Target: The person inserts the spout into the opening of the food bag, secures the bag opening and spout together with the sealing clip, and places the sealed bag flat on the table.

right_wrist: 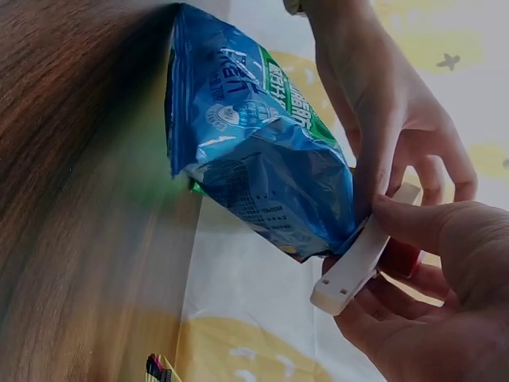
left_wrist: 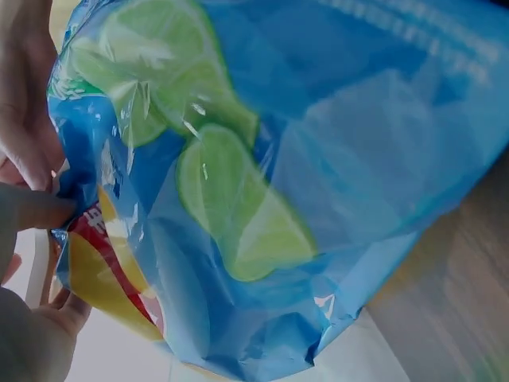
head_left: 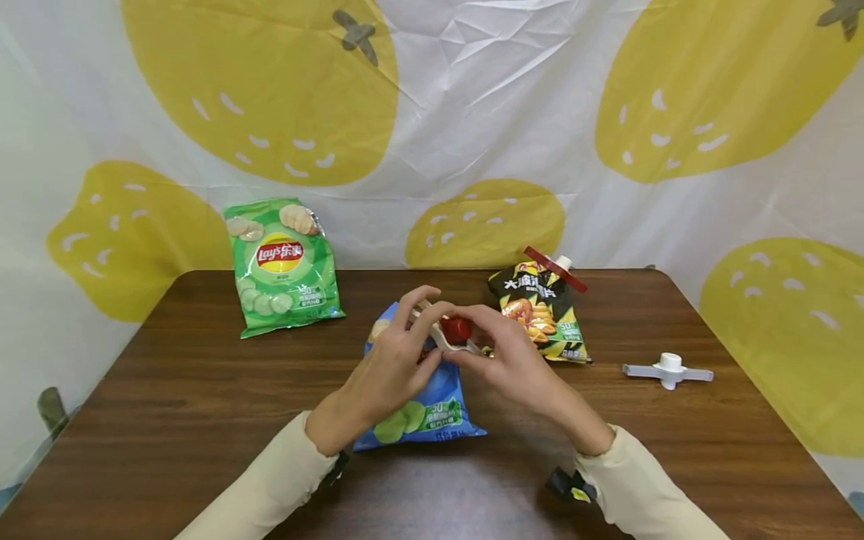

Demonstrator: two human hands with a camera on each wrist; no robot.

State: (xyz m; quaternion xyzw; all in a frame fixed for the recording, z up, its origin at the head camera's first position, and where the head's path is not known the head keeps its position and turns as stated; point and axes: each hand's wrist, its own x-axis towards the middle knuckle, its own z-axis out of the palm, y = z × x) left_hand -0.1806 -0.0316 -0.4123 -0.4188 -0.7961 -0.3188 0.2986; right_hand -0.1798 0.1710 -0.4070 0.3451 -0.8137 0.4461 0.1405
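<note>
A blue chip bag [head_left: 432, 401] with lime pictures leans toward the wall, its top edge between both hands. Across that top lies a white sealing clip [right_wrist: 358, 259] with a red cap [head_left: 456, 330]. My left hand [head_left: 394, 352] pinches the clip and the bag's top, thumb on the near side and fingers beyond. The right hand [head_left: 509, 360] grips the clip's other end between thumb and fingers. In the left wrist view the bag [left_wrist: 318, 151] hides most of the clip. Whether the clip is fully closed cannot be seen.
A green chip bag [head_left: 283, 262] stands at the back left of the brown table [head_left: 202, 420]. Behind my right hand, a black chip bag [head_left: 533, 307] carries a red clip [head_left: 556, 268]. A pale clip with a white cap [head_left: 668, 370] lies at the right. A lemon-print cloth [head_left: 472, 142] hangs behind.
</note>
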